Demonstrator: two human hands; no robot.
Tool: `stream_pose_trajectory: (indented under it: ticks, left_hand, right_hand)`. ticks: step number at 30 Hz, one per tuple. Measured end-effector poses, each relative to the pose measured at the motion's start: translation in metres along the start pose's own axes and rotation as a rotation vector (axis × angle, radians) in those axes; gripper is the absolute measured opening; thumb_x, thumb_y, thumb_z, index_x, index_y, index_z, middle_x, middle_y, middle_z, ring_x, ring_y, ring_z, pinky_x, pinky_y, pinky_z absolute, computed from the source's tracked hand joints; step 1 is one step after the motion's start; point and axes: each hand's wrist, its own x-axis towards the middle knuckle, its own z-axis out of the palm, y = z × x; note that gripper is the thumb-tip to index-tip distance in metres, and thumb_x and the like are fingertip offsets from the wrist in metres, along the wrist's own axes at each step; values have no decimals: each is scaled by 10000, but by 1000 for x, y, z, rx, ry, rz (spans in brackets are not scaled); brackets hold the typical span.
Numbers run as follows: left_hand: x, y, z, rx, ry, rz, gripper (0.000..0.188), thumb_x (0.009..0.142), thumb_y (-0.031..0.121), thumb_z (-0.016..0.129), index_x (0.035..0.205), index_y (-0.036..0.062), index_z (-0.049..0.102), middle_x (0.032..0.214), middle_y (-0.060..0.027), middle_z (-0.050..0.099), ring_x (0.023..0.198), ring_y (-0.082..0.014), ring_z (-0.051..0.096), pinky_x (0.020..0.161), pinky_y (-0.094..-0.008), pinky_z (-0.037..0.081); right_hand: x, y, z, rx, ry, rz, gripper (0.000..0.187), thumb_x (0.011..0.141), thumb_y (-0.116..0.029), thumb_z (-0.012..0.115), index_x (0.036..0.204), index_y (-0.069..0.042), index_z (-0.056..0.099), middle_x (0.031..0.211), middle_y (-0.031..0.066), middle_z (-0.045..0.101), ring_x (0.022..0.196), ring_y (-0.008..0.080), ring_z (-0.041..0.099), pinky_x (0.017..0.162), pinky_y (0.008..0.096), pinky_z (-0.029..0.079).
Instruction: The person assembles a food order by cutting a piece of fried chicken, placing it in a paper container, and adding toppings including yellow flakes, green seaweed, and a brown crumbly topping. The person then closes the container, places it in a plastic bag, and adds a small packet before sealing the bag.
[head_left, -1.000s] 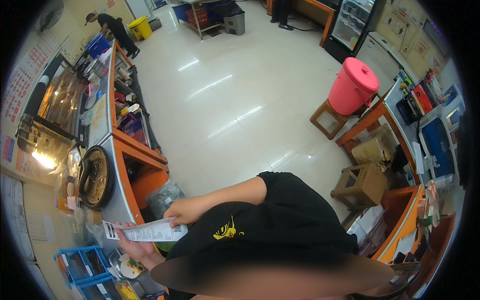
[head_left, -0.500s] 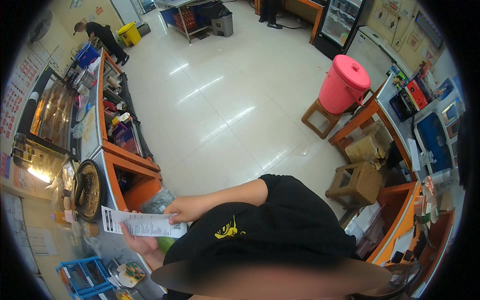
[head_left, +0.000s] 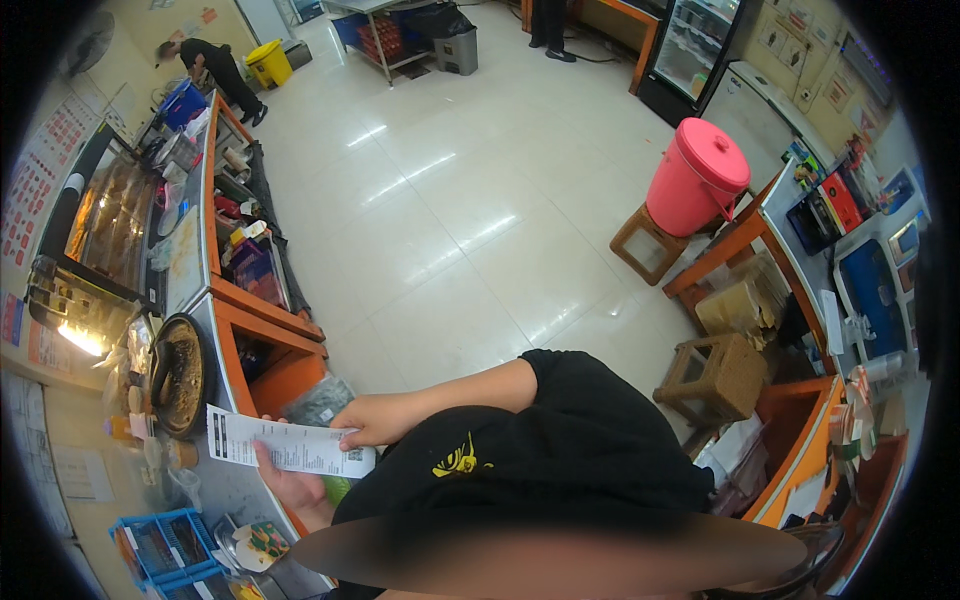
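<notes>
A long white printed paper slip (head_left: 285, 447) is held flat in front of my chest, over the edge of the grey counter (head_left: 215, 330). My right hand (head_left: 372, 420) pinches its right end from above, the arm coming across my black shirt. My left hand (head_left: 290, 485) supports the slip from below, fingers closed on its lower edge. A round dark pan (head_left: 178, 375) sits on the counter just left of the slip.
An orange-framed counter with shelves (head_left: 262, 300) runs along my left, with a heated display case (head_left: 105, 225) behind it. A blue crate (head_left: 165, 548) lies lower left. A pink lidded bucket (head_left: 697, 177) rests on a wooden stool; another stool (head_left: 715, 375) stands nearer. A person (head_left: 215, 65) bends far off.
The view has shifted slightly and the slip sits a little higher and flatter in both hands. My hold on it is unchanged.
</notes>
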Motion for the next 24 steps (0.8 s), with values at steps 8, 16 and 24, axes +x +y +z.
stream_pose_trajectory:
  ticks: [8, 16, 24]
  left_hand:
    - [1, -5, 14, -40, 67, -68, 451, 1017, 348, 490, 1338, 37, 437, 1230, -121, 560, 1109, -245, 548, 957, -408, 470]
    - [9, -22, 28, -7, 156, -94, 327, 1011, 330, 521, 1181, 52, 506, 1023, -92, 572, 950, -225, 572, 909, -398, 476]
    - [20, -55, 36, -43, 141, -84, 248, 1020, 298, 511, 1105, 66, 494, 901, -65, 548, 856, -208, 567, 860, -392, 492]
  right_hand:
    - [6, 2, -2, 19, 29, 42, 309, 954, -209, 603, 1151, 30, 614, 963, 159, 705, 892, 186, 650, 804, 352, 495]
    - [8, 19, -8, 41, 38, 128, 291, 964, -185, 590, 1170, 20, 612, 957, 145, 693, 897, 184, 631, 801, 352, 489]
    - [-10, 39, -17, -25, 206, 96, 230, 929, -175, 593, 1061, 7, 637, 889, 190, 671, 825, 268, 647, 782, 401, 487]
